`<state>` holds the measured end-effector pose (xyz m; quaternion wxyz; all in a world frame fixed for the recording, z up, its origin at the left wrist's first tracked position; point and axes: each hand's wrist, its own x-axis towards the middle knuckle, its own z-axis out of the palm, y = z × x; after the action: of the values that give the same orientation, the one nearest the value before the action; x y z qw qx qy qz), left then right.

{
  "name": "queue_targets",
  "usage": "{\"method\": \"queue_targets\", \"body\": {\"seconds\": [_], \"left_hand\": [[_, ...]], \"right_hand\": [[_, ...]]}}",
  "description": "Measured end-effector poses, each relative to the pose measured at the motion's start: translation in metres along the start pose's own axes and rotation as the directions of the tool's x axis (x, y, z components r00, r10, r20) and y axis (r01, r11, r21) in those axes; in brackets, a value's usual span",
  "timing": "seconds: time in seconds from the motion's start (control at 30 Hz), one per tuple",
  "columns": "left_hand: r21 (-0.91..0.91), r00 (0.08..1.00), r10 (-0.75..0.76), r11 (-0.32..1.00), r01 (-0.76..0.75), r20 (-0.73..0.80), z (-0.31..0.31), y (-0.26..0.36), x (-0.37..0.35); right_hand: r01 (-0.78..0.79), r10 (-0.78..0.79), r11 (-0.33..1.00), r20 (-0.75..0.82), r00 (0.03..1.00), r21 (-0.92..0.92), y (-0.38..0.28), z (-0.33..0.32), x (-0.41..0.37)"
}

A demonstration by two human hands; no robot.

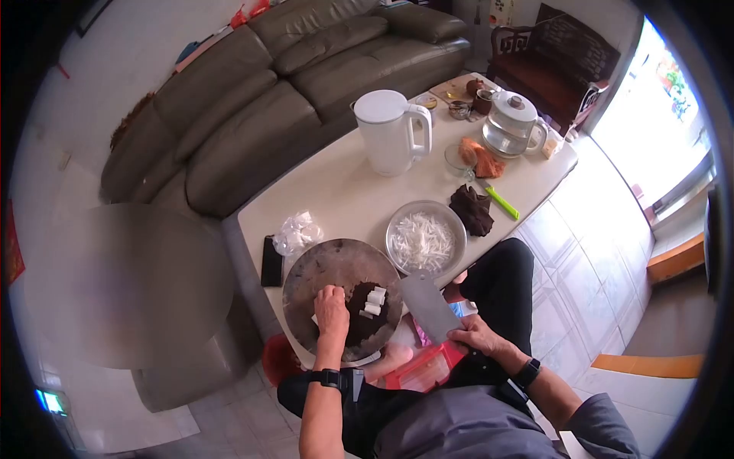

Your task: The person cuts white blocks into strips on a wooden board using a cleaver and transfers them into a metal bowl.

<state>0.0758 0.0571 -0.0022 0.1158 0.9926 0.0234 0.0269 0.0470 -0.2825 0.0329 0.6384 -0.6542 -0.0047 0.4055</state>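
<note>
A round dark chopping board [321, 268] lies at the near edge of a white table [344, 199]. On it sit white cut pieces [375, 299] over a dark patch. My left hand [331, 307] rests on the board beside those pieces, fingers curled down on them. My right hand [475, 336] grips the handle of a broad cleaver [428, 306], whose blade is held flat just right of the board, above my lap.
A metal plate of white shreds [425, 239] sits behind the board. Further back stand a white kettle [388, 131], a glass teapot [511, 122], a dark cloth [470, 208], a green tool [501, 203], a plastic bag [297, 232] and a phone [271, 261]. A sofa [267, 99] flanks the table.
</note>
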Motion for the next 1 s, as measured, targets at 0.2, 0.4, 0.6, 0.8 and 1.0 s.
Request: {"method": "queue_targets", "body": {"seconds": [0.2, 0.4, 0.6, 0.8, 1.0], "left_hand": [[-0.062, 0.996, 0.002, 0.998, -0.008, -0.086, 0.000, -0.001, -0.004], [-0.678, 0.910, -0.388, 0.708, 0.194, -0.145, -0.005, 0.033, -0.051], [-0.863, 0.826, -0.563, 0.412, 0.293, 0.011, 0.017, 0.062, -0.086], [-0.716, 0.840, -0.503, 0.661, 0.224, -0.202, 0.025, 0.057, -0.089], [-0.709, 0.865, -0.469, 0.670, 0.220, -0.175, 0.013, 0.053, -0.097]], "right_hand": [[-0.015, 0.014, 1.000, -0.019, 1.000, -0.006, 0.000, 0.000, 0.002], [0.002, 0.000, 0.996, 0.019, 1.000, -0.093, -0.009, 0.005, -0.004], [0.104, -0.096, 0.928, 0.042, 0.995, -0.357, -0.032, 0.033, -0.004], [0.285, -0.329, 0.600, 0.095, 0.940, -0.748, -0.043, 0.065, 0.011], [0.288, -0.368, 0.393, 0.138, 0.920, -0.873, -0.025, 0.074, 0.020]]}}
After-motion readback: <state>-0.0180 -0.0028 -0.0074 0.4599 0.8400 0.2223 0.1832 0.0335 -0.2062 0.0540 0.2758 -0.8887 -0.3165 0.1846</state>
